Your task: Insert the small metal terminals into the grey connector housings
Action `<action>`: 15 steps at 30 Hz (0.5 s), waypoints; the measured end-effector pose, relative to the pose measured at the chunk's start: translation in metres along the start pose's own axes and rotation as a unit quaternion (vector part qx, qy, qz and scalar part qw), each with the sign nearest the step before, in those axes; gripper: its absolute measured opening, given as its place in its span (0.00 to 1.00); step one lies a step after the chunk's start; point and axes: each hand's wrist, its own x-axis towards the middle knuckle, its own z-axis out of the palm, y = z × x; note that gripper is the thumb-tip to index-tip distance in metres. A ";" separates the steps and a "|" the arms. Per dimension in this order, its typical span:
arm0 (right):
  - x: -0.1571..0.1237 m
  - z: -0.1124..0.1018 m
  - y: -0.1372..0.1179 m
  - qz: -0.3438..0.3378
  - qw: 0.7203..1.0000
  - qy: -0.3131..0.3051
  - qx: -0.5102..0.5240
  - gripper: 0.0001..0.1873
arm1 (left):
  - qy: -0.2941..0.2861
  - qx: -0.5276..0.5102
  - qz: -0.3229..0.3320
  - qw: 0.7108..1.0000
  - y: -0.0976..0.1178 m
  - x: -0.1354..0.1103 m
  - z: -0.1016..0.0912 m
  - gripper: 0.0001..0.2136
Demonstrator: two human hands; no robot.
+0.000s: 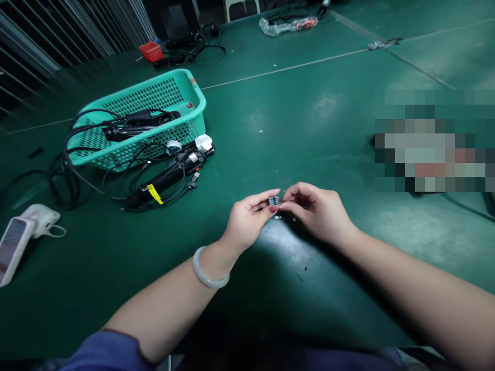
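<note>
My left hand (247, 219) pinches a small blue-grey part (273, 200) with dark details, like a tiny circuit board, between thumb and fingers. Close against its right side is my right hand (323, 211), thumb and forefinger pinched together at the part's edge. Whether those fingertips grip the part itself or something tiny is too small to tell. Both hands hover just over the green table (247, 299). A few small white scraps (277, 217) lie beneath the fingers. A pale bangle (204, 268) circles my left wrist.
A turquoise basket (201, 103) holds black corded devices; another black device (170, 175) with a yellow tag and cables lies before it. A phone (15, 247) and white charger-like block (44, 219) sit far left. Behind are a red bin (151, 52) and plastic bag (286, 26). Pixelation hides something right.
</note>
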 end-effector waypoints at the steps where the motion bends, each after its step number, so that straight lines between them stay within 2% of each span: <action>1: 0.000 0.001 -0.001 -0.004 1.000 0.002 -0.007 0.06 | -0.003 0.005 0.004 1.000 0.000 0.000 0.000 0.18; 9: -0.003 0.005 -0.005 0.018 0.999 0.043 0.000 0.07 | 0.014 -0.023 0.006 1.000 0.000 -0.002 0.002 0.15; 15: -0.006 0.007 -0.002 0.008 0.999 0.038 0.019 0.07 | 0.038 -0.042 -0.016 0.998 0.002 -0.002 0.002 0.16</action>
